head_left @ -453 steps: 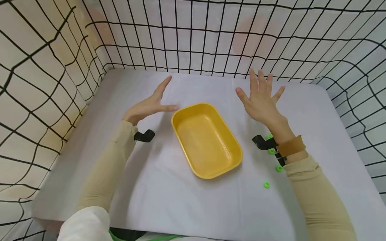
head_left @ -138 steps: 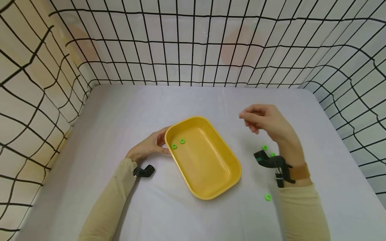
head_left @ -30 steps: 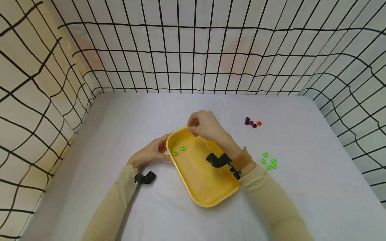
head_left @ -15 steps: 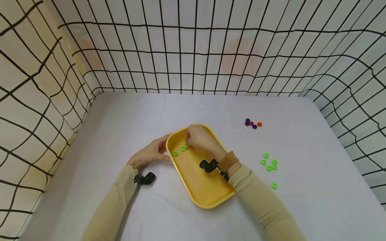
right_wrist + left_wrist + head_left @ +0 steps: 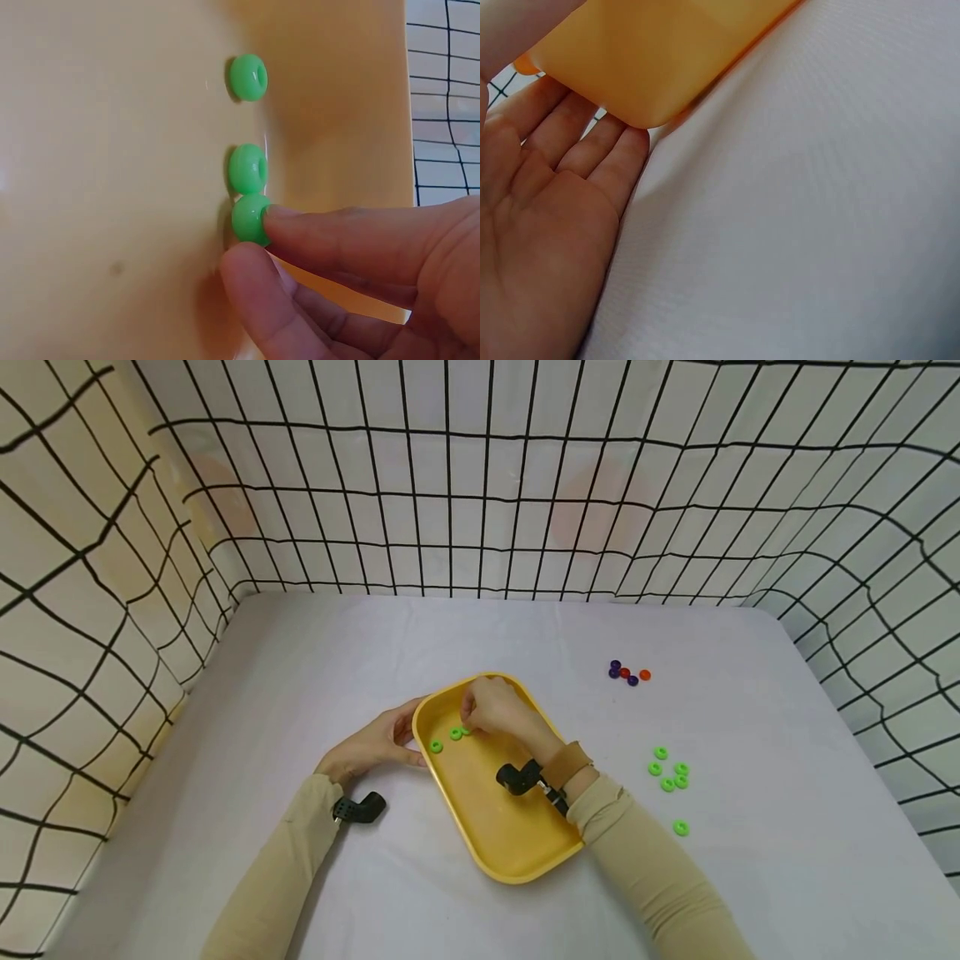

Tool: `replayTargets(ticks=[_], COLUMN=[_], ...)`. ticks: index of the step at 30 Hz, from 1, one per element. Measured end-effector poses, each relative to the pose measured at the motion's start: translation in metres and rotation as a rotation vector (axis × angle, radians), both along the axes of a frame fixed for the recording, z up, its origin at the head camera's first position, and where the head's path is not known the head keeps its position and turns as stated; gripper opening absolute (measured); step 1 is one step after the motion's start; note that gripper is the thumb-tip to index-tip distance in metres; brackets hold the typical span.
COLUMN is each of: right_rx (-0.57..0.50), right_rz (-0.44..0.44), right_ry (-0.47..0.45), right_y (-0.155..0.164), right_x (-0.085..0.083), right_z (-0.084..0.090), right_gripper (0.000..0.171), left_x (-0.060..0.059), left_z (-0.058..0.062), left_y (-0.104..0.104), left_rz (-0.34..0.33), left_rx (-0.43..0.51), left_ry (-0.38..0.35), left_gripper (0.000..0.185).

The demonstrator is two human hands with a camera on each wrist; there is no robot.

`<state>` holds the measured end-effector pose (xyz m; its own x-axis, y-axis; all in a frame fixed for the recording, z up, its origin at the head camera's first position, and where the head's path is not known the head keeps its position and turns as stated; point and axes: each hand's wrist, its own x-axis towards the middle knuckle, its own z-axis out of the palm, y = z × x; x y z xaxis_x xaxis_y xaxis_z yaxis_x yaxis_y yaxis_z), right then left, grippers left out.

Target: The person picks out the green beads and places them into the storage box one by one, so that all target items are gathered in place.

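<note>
A yellow tray [image 5: 517, 852] stands slantwise on the white-covered table. My left hand [image 5: 378, 745] grips its left corner, thumb on one outer wall and fingers along the other; the left wrist view shows the fingers [image 5: 604, 150] pressed to the wall. My right hand [image 5: 498, 710] reaches down inside the tray, pinching a green bead [image 5: 251, 219] between thumb and index finger. That bead touches a second green bead [image 5: 247, 169] on the tray floor. A third green bead [image 5: 247, 77] lies apart from them, in line along the wall.
Several green beads [image 5: 667, 768] lie right of the tray, with one single green bead [image 5: 681, 828] nearer the front. Farther back is a small cluster of purple and red beads [image 5: 625, 673]. Black wire mesh [image 5: 480, 510] borders the table at the back and sides.
The tray was without beads at first, then held two. In the last second my right hand has come down into it with another green bead. My left hand keeps its hold on the corner.
</note>
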<state>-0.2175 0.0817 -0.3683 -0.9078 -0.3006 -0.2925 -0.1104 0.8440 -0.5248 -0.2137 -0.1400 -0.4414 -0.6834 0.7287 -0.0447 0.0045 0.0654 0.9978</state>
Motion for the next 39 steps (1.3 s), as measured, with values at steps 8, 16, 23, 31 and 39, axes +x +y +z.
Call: replayTargets(ticks=[8, 16, 23, 31, 39], right_rx=[-0.009, -0.013, -0.016, -0.129, -0.368], right_rz=[-0.014, -0.026, -0.042, 0.033, -0.055], right_ry=[-0.016, -0.014, -0.007, 0.012, 0.021], right_y=[0.0, -0.001, 0.001, 0.012, 0.063], right_x=[0.001, 0.0, 0.0, -0.001, 0.002], right_z=[-0.002, -0.002, -0.001, 0.02, 0.07], right_gripper=[0.007, 0.009, 0.01, 0.01, 0.013], left_x=[0.0, 0.0, 0.0, 0.0, 0.0], left_z=[0.0, 0.001, -0.001, -0.001, -0.002], left_y=[0.0, 0.0, 0.0, -0.001, -0.001], left_rz=[0.001, -0.001, -0.007, -0.021, -0.012], left_rx=[-0.01, -0.006, 0.002, 0.028, 0.027], left_ry=[0.0, 0.008, 0.004, 0.001, 0.009], left_gripper=[0.09, 0.089, 0.09, 0.09, 0.092])
